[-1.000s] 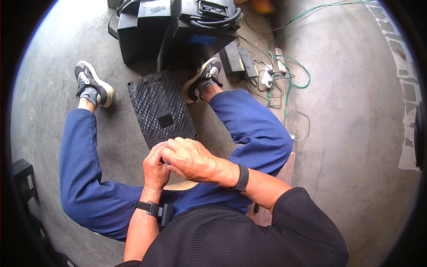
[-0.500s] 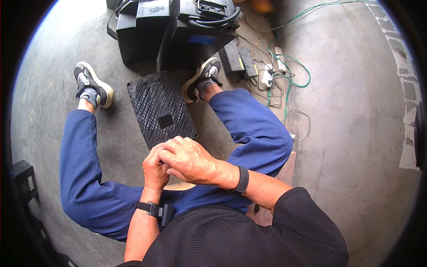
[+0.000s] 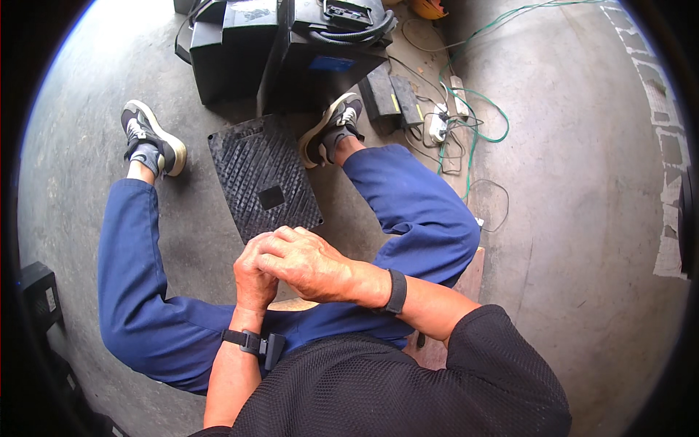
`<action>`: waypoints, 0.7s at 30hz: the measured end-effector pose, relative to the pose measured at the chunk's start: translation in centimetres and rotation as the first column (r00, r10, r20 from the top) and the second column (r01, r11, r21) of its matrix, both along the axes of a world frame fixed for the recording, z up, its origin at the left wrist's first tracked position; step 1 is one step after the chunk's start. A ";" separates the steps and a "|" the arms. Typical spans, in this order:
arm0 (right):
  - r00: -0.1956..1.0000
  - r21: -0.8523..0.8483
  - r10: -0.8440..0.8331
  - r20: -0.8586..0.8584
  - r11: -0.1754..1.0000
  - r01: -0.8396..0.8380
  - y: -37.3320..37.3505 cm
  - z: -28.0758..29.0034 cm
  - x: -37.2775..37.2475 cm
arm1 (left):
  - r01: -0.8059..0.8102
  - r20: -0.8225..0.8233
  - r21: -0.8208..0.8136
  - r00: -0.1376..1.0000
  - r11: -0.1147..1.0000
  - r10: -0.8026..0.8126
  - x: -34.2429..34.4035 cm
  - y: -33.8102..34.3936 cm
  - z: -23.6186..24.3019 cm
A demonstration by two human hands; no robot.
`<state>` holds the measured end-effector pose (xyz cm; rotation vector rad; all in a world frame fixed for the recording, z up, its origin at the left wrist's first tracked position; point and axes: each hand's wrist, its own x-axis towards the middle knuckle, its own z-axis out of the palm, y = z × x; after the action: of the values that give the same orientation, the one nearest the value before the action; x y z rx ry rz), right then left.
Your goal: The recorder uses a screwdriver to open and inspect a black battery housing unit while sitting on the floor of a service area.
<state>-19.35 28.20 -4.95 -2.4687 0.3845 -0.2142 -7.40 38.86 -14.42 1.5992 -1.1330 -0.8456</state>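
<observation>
My left hand [image 3: 255, 280] and my right hand [image 3: 309, 269] are pressed together above my lap. The right hand lies over the left one's fingers, and both are curled closed. Whatever lies between them, if anything, is hidden. Just beyond them, a black ribbed rectangular panel [image 3: 251, 156] with a square patch [image 3: 271, 197] rests flat on the floor between my shoes. Its near end reaches close to my knuckles in the picture, but I see no clear contact.
Large black boxes [image 3: 320, 73] with a coiled cable stand beyond my feet. Right of them are two smaller black boxes [image 3: 382, 98], a white power strip [image 3: 439, 124] and tangled green cable [image 3: 502, 120]. Dark boxes [image 3: 40, 295] line the left edge. An orange object [image 3: 428, 7] shows at the top.
My clasped hands have shifted very slightly, and the fingers sit closer together. The orange object at the top, blurred before, now looks sharper. The panel and boxes have stayed put.
</observation>
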 end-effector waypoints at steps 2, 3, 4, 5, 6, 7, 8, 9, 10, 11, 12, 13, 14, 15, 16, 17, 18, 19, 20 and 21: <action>0.998 0.000 0.026 0.056 1.000 -0.026 0.0 0.3 0.3 | 0.008 -0.052 0.026 0.999 1.000 -0.007 0.1 0.2 0.0; 0.999 0.016 -0.021 -0.039 1.000 0.022 0.0 0.7 0.3 | 0.007 -0.051 0.027 0.999 1.000 -0.005 0.1 0.2 0.0; 0.988 0.027 -0.068 -0.137 0.997 0.073 0.0 1.0 0.3 | -0.009 -0.092 0.035 0.996 0.999 0.012 0.0 0.1 0.3; 0.988 0.027 -0.069 -0.137 0.997 0.073 -0.1 0.7 0.2 | -0.024 -0.132 0.043 0.991 0.999 0.029 0.0 0.0 0.4; 0.992 0.004 -0.037 -0.119 0.999 0.038 -0.1 0.2 -0.1 | -0.023 -0.132 0.043 0.991 0.999 0.029 0.0 0.0 0.3; 0.995 -0.019 -0.006 -0.100 1.000 0.004 -0.1 0.0 -0.1 | -0.005 -0.060 0.033 0.998 0.999 0.007 0.1 0.0 0.1; 0.995 -0.020 -0.007 -0.101 1.000 0.005 -0.1 -0.1 -0.1 | 0.014 0.013 0.024 1.000 1.000 -0.014 0.1 0.0 0.0; 0.999 -0.013 0.017 -0.031 1.000 -0.018 0.0 -0.2 0.0 | 0.015 0.012 0.023 1.000 1.000 -0.015 0.1 0.0 0.0; 0.998 -0.007 0.043 0.041 0.999 -0.043 0.0 -0.1 0.2 | 0.014 0.005 0.007 1.000 1.000 -0.014 0.1 0.1 0.0; 0.998 -0.007 0.044 0.042 0.999 -0.044 0.0 0.2 0.2 | 0.012 -0.002 -0.009 1.000 1.000 -0.012 0.1 0.2 0.0; 1.000 0.007 -0.012 -0.020 1.000 0.012 0.0 0.6 0.2 | 0.011 0.000 -0.009 1.000 1.000 -0.011 0.1 0.1 0.1; 0.994 0.016 -0.069 -0.085 0.997 0.070 0.1 1.0 0.2 | -0.012 -0.065 0.005 0.998 1.000 0.012 0.0 0.0 0.4; 0.994 0.016 -0.069 -0.085 0.997 0.071 0.0 0.8 0.1 | -0.035 -0.130 0.021 0.991 0.999 0.037 -0.1 -0.1 0.6; 0.990 0.020 -0.035 -0.135 0.999 0.038 -0.1 0.5 0.0 | -0.034 -0.130 0.021 0.991 0.999 0.037 -0.1 -0.1 0.4; 0.983 0.024 -0.001 -0.184 1.000 0.006 -0.2 0.3 -0.1 | -0.015 -0.087 0.019 0.996 1.000 0.017 0.0 -0.1 0.2; 0.983 0.023 -0.003 -0.184 1.000 0.007 -0.3 0.1 -0.1 | 0.004 -0.044 0.019 0.999 1.000 -0.003 0.0 -0.1 0.0; 0.996 0.018 0.036 -0.082 0.999 -0.035 -0.3 0.1 -0.1 | 0.005 -0.044 0.018 0.999 1.000 -0.004 0.0 0.0 -0.1; 0.997 0.011 0.079 0.022 0.997 -0.079 -0.4 0.2 0.1 | 0.004 -0.019 0.015 1.000 1.000 -0.004 0.0 0.0 0.0; 0.997 0.012 0.080 0.024 0.997 -0.080 -0.3 0.5 0.2 | 0.004 0.006 0.012 1.000 1.000 -0.004 0.1 0.1 0.1; 0.999 0.033 0.015 -0.033 0.999 -0.014 -0.1 1.0 0.3 | 0.002 0.007 0.013 1.000 1.000 -0.003 0.1 0.1 0.2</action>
<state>-19.07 28.12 -3.93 -2.4445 0.3807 -0.1599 -7.32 38.99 -14.26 1.6127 -1.1371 -0.8507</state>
